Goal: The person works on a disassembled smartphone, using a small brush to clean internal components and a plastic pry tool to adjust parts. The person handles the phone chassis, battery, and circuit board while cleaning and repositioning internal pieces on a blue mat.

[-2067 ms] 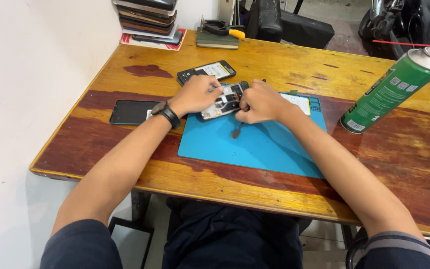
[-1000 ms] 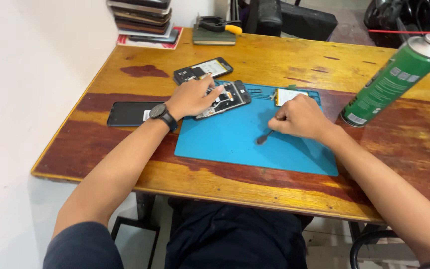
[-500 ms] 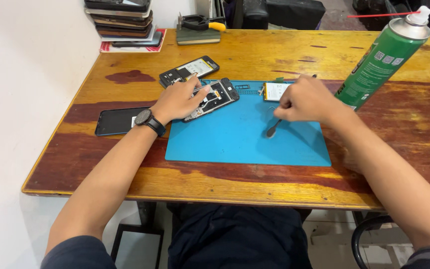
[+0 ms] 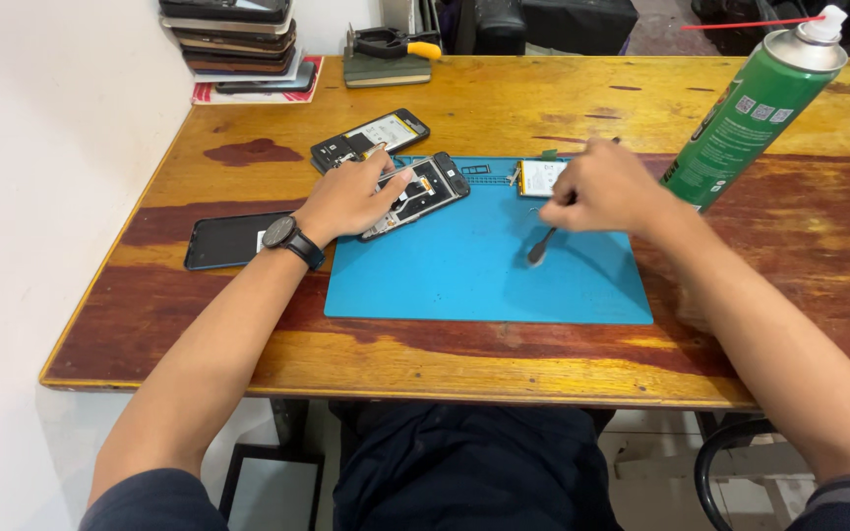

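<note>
Opened phone (image 4: 415, 195) flat on the top left of the blue mat (image 4: 484, 275), pinned under the left hand (image 4: 351, 200), fingers spread. Right hand (image 4: 607, 187) closed around a thin dark tool (image 4: 541, 246), tip down on the mat. One small white part (image 4: 541, 177) just beside. Two more phones: one (image 4: 368, 138) behind, one black (image 4: 228, 241) left. One green spray can (image 4: 755, 108) right. One stack of phones (image 4: 238, 44) far back on the wooden table (image 4: 464, 98).

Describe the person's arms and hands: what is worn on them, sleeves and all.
Both forearms are bare. The left hand has a black wristwatch with a round face on its wrist. The right hand wears nothing. Dark short sleeves show at the upper arms.
</note>
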